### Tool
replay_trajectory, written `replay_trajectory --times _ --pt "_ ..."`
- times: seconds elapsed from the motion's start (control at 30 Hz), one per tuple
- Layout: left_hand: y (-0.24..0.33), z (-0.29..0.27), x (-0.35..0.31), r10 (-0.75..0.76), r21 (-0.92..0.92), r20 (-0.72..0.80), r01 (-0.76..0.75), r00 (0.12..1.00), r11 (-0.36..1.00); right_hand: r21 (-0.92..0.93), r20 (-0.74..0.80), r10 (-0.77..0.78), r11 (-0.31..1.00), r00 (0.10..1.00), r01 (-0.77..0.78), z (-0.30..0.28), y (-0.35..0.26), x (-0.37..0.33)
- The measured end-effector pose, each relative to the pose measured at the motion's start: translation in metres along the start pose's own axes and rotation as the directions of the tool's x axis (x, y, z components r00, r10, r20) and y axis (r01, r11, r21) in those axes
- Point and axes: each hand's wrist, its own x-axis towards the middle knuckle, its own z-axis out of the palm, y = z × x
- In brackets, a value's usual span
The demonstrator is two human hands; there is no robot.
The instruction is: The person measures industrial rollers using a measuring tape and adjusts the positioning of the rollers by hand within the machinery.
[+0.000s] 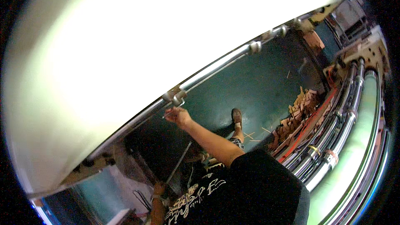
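My right hand is closed in a pinch just below a metal collar on a long shiny bar. A small thin shiny piece pokes out at its fingertips; its kind is too small to make out. Lower down, in shadow, my left hand appears closed around the lower end of a thin grey rod, which slants up and to the right. Its fingers are dark and partly blurred. Above the bar spreads a large, brightly lit white sheet or roll.
Several polished rollers and a pale green roller run along the right side. Wood-coloured strips lie heaped on the green floor beside a red-orange strip. My shoe stands on that floor.
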Motion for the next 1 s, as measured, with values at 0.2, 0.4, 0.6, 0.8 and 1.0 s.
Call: replay_trajectory --times 0.2,0.4,0.6,0.8,1.0 --pt "0.058 -0.054 0.037 0.225 0.243 -0.03 -0.211 0.974 0.947 -0.021 -0.007 0.008 1.0 1.0 -0.008 -0.029 0.033 0.002" --pt "0.17 -0.1 0.057 0.261 -0.029 0.016 -0.26 0.965 0.965 -0.991 0.13 0.148 -0.017 0.98 0.134 -0.174 -0.1 -0.028" --pt "0.282 -0.108 0.089 0.316 -0.158 -0.112 -0.331 0.942 0.93 -0.588 -0.384 -0.789 0.61 0.48 0.532 -0.283 -0.373 -0.093" --pt "0.455 -0.14 0.097 0.424 -0.067 -0.108 -0.432 0.899 0.9 -0.399 -0.511 -0.746 0.646 0.427 0.65 -0.289 -0.559 -0.084" --pt "0.556 -0.139 0.083 0.404 0.063 -0.016 -0.402 0.915 0.913 -0.034 -0.398 -0.599 0.766 0.694 0.642 -0.292 -0.636 -0.045"
